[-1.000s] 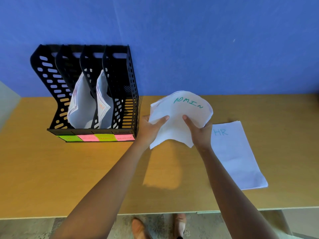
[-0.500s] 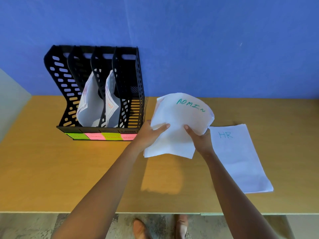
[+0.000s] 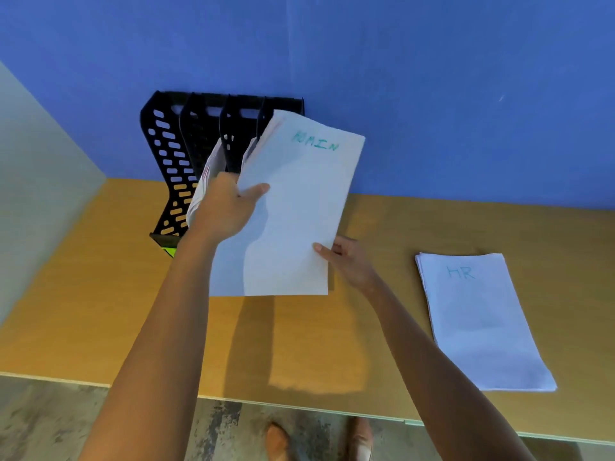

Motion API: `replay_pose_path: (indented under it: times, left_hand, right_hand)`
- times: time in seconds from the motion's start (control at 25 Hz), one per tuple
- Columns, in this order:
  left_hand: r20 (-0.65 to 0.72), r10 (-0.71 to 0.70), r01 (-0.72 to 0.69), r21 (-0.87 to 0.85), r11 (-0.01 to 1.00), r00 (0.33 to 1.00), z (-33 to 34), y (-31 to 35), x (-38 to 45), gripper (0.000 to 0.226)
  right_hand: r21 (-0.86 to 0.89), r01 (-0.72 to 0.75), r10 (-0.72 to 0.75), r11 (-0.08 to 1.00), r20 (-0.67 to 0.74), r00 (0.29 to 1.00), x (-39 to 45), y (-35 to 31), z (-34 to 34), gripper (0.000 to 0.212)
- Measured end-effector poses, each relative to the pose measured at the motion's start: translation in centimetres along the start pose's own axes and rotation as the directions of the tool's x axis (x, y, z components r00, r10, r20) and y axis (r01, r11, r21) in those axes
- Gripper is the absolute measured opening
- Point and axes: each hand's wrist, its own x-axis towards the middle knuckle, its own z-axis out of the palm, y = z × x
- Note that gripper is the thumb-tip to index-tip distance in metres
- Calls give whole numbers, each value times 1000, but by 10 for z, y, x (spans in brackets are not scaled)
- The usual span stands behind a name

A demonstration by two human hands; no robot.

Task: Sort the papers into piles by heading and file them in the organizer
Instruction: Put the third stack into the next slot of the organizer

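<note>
A blue wall (image 3: 432, 78) fills the back of the room, and against it runs a long wooden desk (image 3: 83, 311) with a patchy grey floor (image 3: 50, 417) showing beneath its near edge. At the back left of the desk stands a black slotted organizer (image 3: 166, 154), its dividers rising against the wall; white sheets already sit in two of its middle slots, and a green label (image 3: 169, 251) peeks out at its front base.

Held up in front of the organizer's right side is the ADMIN stack (image 3: 299, 201), a sheaf of white paper with the heading in green at the top. It stands nearly upright, its top edge level with the organizer's rim and its bottom edge hanging clear above the desk.

The left hand (image 3: 223, 211) grips the stack's left edge about halfway up, thumb laid across the front face and fingers hidden behind. The right hand (image 3: 349, 261) pinches the lower right edge, thumb on the front and fingers curled behind, so the bulk of the paper rises above and between both grips.

Well off to the right, the HR pile (image 3: 479, 324) lies flat on the desk, untouched, its blue heading facing up.
</note>
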Motion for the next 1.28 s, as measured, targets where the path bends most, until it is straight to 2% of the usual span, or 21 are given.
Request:
replay_pose_path:
  times: [0.08,0.16,0.32,0.44,0.56,0.76,1.0,1.16,1.28]
  left_hand:
    - [-118,33,-31,14,999,992,-20,2,-1,20]
    - [-251,45,-32,57,998,967,-36,3,-2,19]
    - [-434,116,-41,178,983,893,-48,10,-2,28]
    - [-499,187,-86,217,972,846,-38,21,0,26]
    - [-548,200,-96,214,972,812,-17,29,7,27]
    - [-586,256,-105,279,955,768,20,21,20,24]
    - [-670,218,-139,170,976,709,57,14,44,30]
    - [-672,18,-146,-134,980,740,82,-3,64,31]
    - [-694,-82,-141,-258,956,716,98,-12,70,33]
  right_hand:
    - [-62,-18,19,998,22,1000,7,2,15,18]
    - [-121,31,-24,992,56,998,10,2,27,23]
    - [-403,145,-114,904,98,989,7,4,44,47]
    - [-508,185,-122,841,154,980,4,6,52,53]
    - [-597,210,-114,775,195,974,1,13,57,59]
    - [-588,180,-63,789,215,975,0,17,58,72]
    - [-543,146,-45,827,195,980,2,19,57,72]
    - [-510,128,-31,851,195,980,-2,21,61,76]
    - [-514,129,-36,848,187,982,-2,23,62,78]
